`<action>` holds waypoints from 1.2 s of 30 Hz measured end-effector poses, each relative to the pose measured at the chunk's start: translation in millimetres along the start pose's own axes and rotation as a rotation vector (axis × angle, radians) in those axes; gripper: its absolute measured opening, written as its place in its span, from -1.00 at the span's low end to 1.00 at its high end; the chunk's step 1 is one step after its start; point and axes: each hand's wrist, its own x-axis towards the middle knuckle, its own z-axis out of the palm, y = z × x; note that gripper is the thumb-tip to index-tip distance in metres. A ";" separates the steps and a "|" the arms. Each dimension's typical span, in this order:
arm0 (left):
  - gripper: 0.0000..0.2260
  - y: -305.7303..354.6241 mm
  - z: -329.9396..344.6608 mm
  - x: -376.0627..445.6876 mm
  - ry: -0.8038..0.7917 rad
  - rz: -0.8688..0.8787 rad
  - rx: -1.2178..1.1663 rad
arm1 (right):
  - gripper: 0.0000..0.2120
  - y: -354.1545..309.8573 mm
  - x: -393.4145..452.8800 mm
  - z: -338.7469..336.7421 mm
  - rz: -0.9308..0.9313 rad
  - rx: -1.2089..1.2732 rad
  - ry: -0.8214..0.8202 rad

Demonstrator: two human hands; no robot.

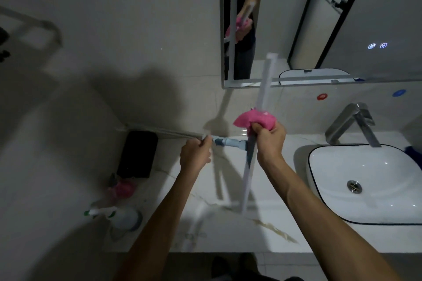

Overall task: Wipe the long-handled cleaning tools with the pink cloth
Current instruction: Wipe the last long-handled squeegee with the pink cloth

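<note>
A long-handled squeegee is held over the marble counter (pixel 262 235). Its metal handle (pixel 164 133) runs left, and my left hand (pixel 195 155) grips it near the blue joint (pixel 228 142). Its long pale blade (pixel 262 89) stands nearly upright, from near the counter up past the mirror's lower edge. My right hand (pixel 270 139) grips the bunched pink cloth (pixel 253 120) around the blade at about its middle. A second pale long-handled tool (pixel 197 221) lies blurred on the counter near the front edge.
A white basin (pixel 365 180) with a chrome tap (pixel 351 123) sits at the right. At the left of the counter stand a black box (pixel 138 154), a pink item (pixel 123 189) and a white spray bottle (pixel 118 214). A mirror (pixel 319 18) hangs behind.
</note>
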 end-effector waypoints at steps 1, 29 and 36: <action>-0.55 -3.0 0.9 0.9 -0.016 0.037 0.088 | -0.74 -1.3 -2.0 0.9 -0.036 -0.002 -0.044; -0.49 61.0 23.7 -13.1 -0.094 0.666 0.463 | -0.77 -24.4 -10.3 24.0 -0.225 0.085 -0.027; -0.70 47.6 30.0 -10.3 -0.161 0.596 0.036 | -0.79 -27.9 2.8 26.9 -0.205 0.202 0.053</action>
